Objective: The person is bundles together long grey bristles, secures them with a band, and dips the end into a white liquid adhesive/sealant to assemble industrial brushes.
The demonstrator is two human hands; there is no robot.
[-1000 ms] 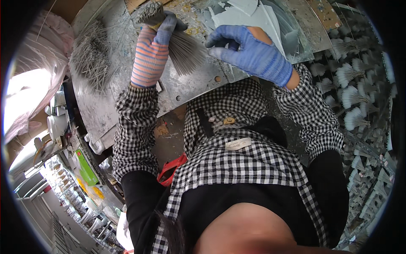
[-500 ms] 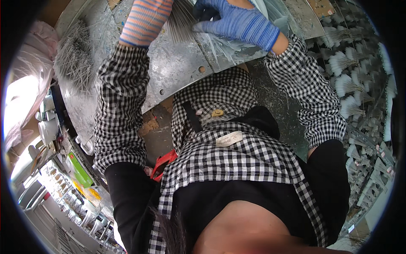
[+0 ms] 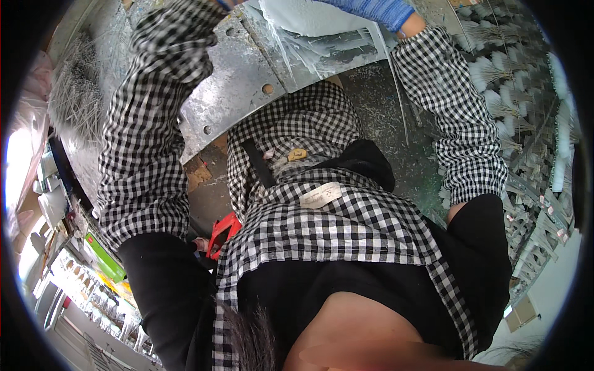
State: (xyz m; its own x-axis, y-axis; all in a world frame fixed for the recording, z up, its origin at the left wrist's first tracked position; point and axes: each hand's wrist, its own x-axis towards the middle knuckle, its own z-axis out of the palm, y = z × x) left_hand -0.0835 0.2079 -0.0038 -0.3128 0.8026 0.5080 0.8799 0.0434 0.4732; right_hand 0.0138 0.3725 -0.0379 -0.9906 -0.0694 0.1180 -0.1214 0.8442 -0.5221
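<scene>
Your right hand (image 3: 378,11), in a blue knit glove, reaches over the counter (image 3: 229,80) at its far part, where the upper edge of the view cuts off the fingers; how far open it is, or whether it has hold of anything, you cannot tell from here. Of your left hand (image 3: 228,3) only a sliver shows, beyond the end of its sleeve and over the counter as well, so its opening and grip cannot be told either.

The thing nearest your right hand is a pale sheet (image 3: 303,17), which lies on the counter, to the left of that hand. Clear, streaky shreds (image 3: 312,49) spread from it toward the counter's near edge, and one thin strand (image 3: 399,93) hangs down past that edge. Whether your fingers touch the sheet is hidden.

On the counter's left side, beyond your left sleeve (image 3: 151,105), lies a loose heap of thin grey wires (image 3: 77,93). Two round holes pierce the metal close to the counter's near edge. To the right of the counter, past your right sleeve (image 3: 455,105), stand rows of fan-shaped bunches (image 3: 502,73) with whitish tips. On the near side of the counter are your black-and-white checked apron (image 3: 334,229) and, beside it, a red object (image 3: 224,235). Pinkish plastic wrapping (image 3: 30,111) sits left of the counter.
</scene>
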